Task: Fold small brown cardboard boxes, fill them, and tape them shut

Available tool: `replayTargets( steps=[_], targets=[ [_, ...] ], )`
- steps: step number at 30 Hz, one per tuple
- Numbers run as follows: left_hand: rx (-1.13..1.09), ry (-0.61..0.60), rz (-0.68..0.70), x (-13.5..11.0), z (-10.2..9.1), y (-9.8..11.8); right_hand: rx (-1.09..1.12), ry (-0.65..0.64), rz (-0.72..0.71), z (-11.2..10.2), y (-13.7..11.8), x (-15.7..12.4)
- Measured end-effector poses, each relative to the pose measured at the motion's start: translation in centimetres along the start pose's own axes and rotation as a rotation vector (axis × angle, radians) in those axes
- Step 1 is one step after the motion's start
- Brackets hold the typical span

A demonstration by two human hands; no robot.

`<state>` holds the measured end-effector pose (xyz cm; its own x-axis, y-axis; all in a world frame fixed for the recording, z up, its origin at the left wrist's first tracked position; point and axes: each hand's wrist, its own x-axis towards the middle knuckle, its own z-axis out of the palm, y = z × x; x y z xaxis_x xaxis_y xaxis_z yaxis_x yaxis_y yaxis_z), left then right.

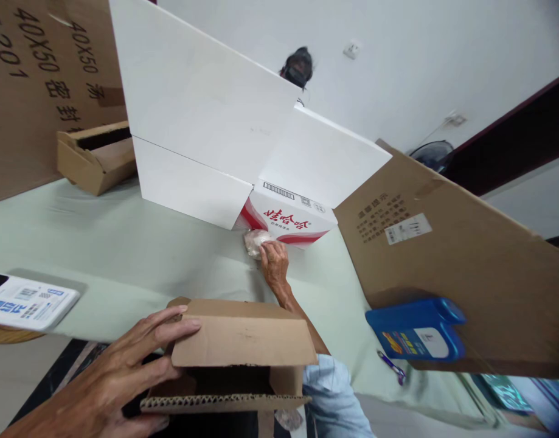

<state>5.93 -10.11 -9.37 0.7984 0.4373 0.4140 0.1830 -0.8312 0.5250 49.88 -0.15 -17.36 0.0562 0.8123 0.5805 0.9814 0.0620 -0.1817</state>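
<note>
My left hand (119, 371) grips the left end of a small brown cardboard box (245, 340), fingers on top and thumb underneath. The box is open on the side towards me, and its inside looks dark. Farther off, my right hand (274, 261) reaches past the box with its fingers closed on a small whitish bundle in see-through plastic (255, 243). What is inside the plastic cannot be made out. This bundle rests on the pale green tablecloth (192, 255), right by the front of a white and red printed carton (288, 216).
White panels (201, 97) stand behind the bundle; a person's head (298, 67) shows above them. Large cardboard sheets (443, 255) flank the table. At right are a blue bottle (416, 331) and a purple pen (392, 367); at left, a white labelled box (30, 301) and another open cardboard box (97, 161).
</note>
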Motion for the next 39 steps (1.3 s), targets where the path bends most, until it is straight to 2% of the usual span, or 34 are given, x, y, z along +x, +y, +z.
replayTargets(
  steps=[8, 20, 26, 29, 32, 35, 39],
  targets=[
    [-0.012, 0.019, 0.005, 0.0, 0.0, 0.0, -0.022, -0.01, 0.09, 1.9, 1.0, 1.3],
    [-0.029, -0.001, -0.017, 0.0, -0.3, 0.2, 0.008, -0.093, 0.219, 5.0, 2.4, -0.1],
    [-0.059, 0.006, -0.027, 0.5, -0.3, 0.1, 0.065, -0.121, 0.324, 5.0, 2.4, -0.5],
    [-0.083, 0.021, -0.052, 0.9, -0.5, 0.3, 0.129, -0.125, 0.371, 3.5, 2.1, 0.0],
    [-0.102, 0.013, -0.082, 1.5, -1.0, 0.6, 0.214, -0.09, 0.395, 0.8, 1.3, 0.2],
    [-0.129, -0.001, -0.106, 2.0, -1.6, 0.8, 0.32, -0.016, 0.4, -3.0, -0.2, -0.5],
    [-0.143, -0.002, -0.109, 2.5, -2.4, 0.6, 0.484, 0.048, 0.415, -9.5, -3.4, -3.4]
  ],
)
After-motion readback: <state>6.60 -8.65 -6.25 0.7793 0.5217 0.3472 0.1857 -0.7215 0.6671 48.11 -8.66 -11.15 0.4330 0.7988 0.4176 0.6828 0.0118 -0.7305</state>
